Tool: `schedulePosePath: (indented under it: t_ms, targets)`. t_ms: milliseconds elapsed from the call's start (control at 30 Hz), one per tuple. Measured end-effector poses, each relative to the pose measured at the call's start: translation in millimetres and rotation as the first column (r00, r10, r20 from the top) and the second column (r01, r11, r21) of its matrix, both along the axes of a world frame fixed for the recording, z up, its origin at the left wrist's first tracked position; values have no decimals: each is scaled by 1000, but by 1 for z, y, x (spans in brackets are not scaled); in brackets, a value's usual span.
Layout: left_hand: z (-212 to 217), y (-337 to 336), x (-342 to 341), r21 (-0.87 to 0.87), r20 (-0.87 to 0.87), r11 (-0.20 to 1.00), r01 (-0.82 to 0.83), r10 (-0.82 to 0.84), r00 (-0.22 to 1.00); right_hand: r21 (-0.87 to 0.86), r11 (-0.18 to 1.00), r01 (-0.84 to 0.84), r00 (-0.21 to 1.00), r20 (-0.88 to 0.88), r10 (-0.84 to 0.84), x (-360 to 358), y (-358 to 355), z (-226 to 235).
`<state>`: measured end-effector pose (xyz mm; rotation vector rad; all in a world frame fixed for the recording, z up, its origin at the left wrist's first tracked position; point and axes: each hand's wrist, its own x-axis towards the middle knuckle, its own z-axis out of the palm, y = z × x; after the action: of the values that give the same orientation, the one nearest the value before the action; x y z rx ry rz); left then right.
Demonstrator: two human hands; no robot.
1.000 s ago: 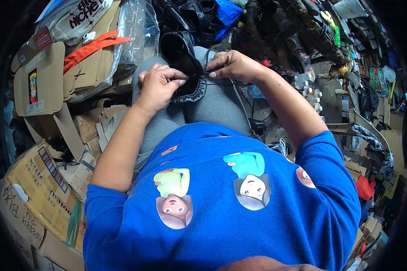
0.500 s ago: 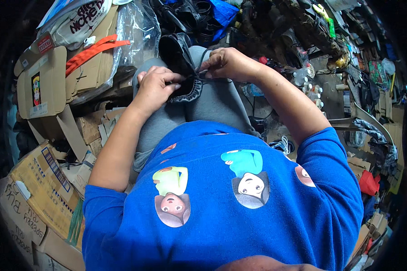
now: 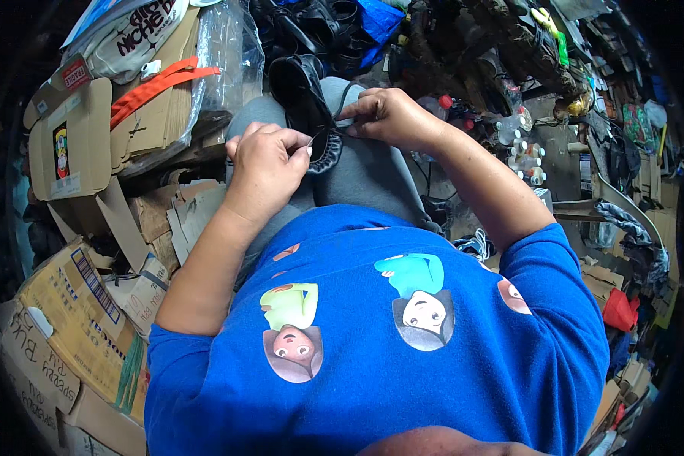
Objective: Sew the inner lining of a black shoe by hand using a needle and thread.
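A black shoe (image 3: pixel 290 85) with a gathered, stitched edge lies across my grey-trousered thighs, its opening facing up. My left hand (image 3: pixel 264 166) is at the shoe's near left side, thumb and forefinger pinching a thin, shiny needle (image 3: pixel 313 140) over the opening. At the right edge of the shoe, my right hand (image 3: pixel 394 118) is closed in a pinch. From its fingers a dark cord (image 3: pixel 344 96) loops up above the shoe. Exactly how the fingertips grip the cord and the shoe's edge is partly hidden.
More black shoes (image 3: pixel 319 23) and a blue plastic sheet (image 3: pixel 378 30) lie beyond my knees. Flattened cardboard (image 3: pixel 159 121) with an orange strap (image 3: pixel 156 91) is at the left, above a yellowish carton (image 3: pixel 72 304). Several small bottles (image 3: pixel 526 159) stand at the right.
My left hand has drawn back from inside the shoe, and the needle now shows between its fingers. My right hand has shifted slightly lower, still pinched at the shoe's edge.
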<state>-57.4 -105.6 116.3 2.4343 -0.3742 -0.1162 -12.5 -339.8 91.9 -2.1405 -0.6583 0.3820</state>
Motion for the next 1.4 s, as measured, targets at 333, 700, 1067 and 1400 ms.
schedulePosePath:
  t_ms: [333, 700, 1067, 1400]
  targets:
    - [-23, 13, 35, -85, 48, 989, 118, -115, 992, 109, 993, 40, 947, -323, -3, 11, -4, -8]
    - [-33, 20, 13, 12, 167, 994, 106, -106, 980, 74, 997, -9, 997, -76, 15, 5, -8, -13]
    - [-7, 114, 20, -185, -69, 929, -321, 314, 947, -90, 984, -153, 888, 424, 177, 24, -3, -1]
    - [-9, 37, 47, -319, -3, 946, 57, -61, 998, -87, 990, -114, 993, -44, 110, 21, -3, 8]
